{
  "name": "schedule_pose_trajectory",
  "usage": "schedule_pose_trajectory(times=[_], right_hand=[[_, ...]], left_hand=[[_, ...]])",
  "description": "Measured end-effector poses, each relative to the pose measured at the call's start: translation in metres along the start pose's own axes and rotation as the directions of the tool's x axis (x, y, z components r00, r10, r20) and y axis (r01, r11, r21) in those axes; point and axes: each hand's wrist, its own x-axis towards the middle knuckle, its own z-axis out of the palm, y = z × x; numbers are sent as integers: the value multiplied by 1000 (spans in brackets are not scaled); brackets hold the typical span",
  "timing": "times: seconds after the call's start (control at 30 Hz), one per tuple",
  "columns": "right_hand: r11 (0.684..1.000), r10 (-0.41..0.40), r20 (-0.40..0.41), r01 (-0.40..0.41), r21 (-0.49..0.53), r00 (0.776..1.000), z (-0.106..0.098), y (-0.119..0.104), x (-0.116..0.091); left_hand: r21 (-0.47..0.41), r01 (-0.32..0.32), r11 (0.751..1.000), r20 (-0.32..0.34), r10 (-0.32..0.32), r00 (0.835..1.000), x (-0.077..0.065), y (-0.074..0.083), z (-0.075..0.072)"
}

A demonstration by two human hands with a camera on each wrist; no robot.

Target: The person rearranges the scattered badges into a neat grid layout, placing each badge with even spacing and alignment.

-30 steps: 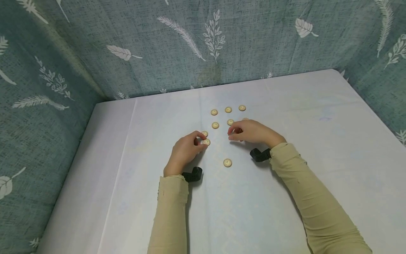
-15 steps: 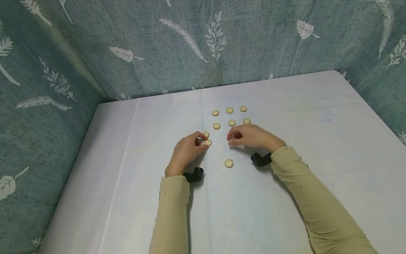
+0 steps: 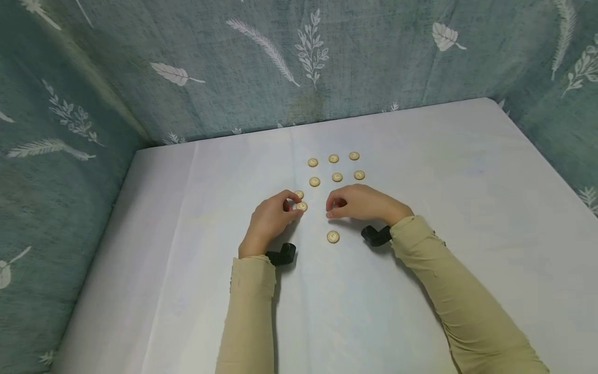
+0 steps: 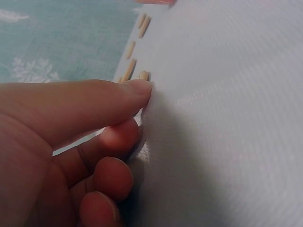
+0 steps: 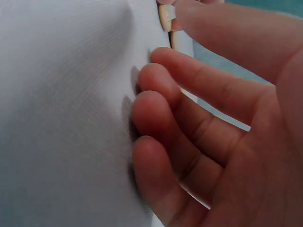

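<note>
In the head view my left hand [image 3: 271, 218] pinches a round, pale wooden button [image 3: 301, 206] between thumb and index finger, low at the table. Just behind it a second button [image 3: 299, 195] lies close to the index fingertip. My right hand [image 3: 359, 202] hovers to the right, fingers loosely bent and thumb apart, with nothing between them. A single button [image 3: 333, 237] lies in front of the right fingertips, nearer to me. In the right wrist view the fingertips [image 5: 151, 109] are low over the white cloth, and a button [image 5: 164, 18] shows past the thumb.
Two rows of three buttons lie behind the hands; the back row includes a middle button [image 3: 334, 158], the nearer row another [image 3: 337, 177]. White cloth covers the table [image 3: 196, 291]. A green leaf-patterned curtain [image 3: 233, 78] borders the back and sides. Black wrist cameras sit on both wrists.
My right hand has shifted left and slightly toward me, uncovering the right-hand button of the nearer row. The left hand keeps its pinch on the button in the same place.
</note>
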Motion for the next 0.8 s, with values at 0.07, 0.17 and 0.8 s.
schedule_pose_trajectory(times=[0.07, 0.17, 0.8], right_hand=[[1000, 8, -12, -8, 0, 1000, 0, -1, 2], [1000, 15, -10, -15, -4, 1000, 1, -2, 3], [1000, -9, 130, 9, 0, 991, -1, -11, -3]], left_hand=[[2, 2, 1000, -4, -2, 1000, 0, 0, -1], [2, 2, 1000, 0, -2, 1000, 1, 0, -1], [7, -31, 999, -1, 31, 1000, 1, 0, -1]])
